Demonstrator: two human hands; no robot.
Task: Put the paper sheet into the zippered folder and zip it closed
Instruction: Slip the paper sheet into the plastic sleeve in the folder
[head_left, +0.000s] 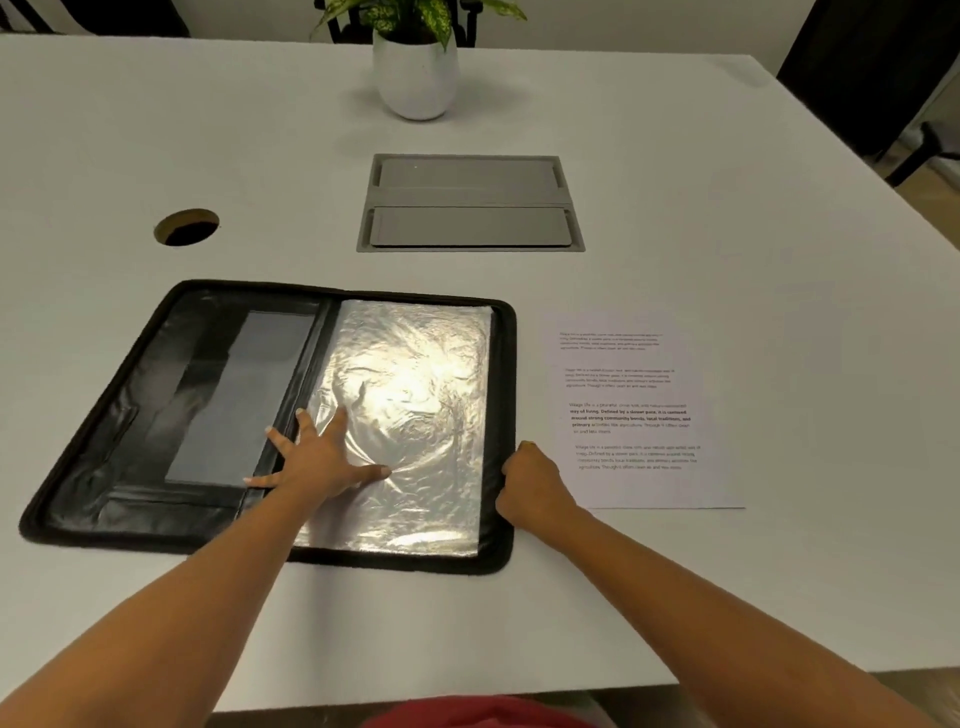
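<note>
A black zippered folder (130, 415) lies wide open on the white table, its right half filled with crinkled clear plastic sleeves (415, 395). My left hand (322, 457) rests flat on it with fingers spread, across the spine and the lower left of the sleeves. My right hand (530, 483) is at the folder's right edge, fingers curled round the rim. A printed paper sheet (634, 410) lies flat on the table just right of the folder, beside my right hand and not touched by it.
A grey recessed cable box (467, 202) sits behind the folder. A round cable hole (187, 227) is at the left. A white pot with a plant (415, 73) stands at the back. The table's front edge (467, 691) runs near my body.
</note>
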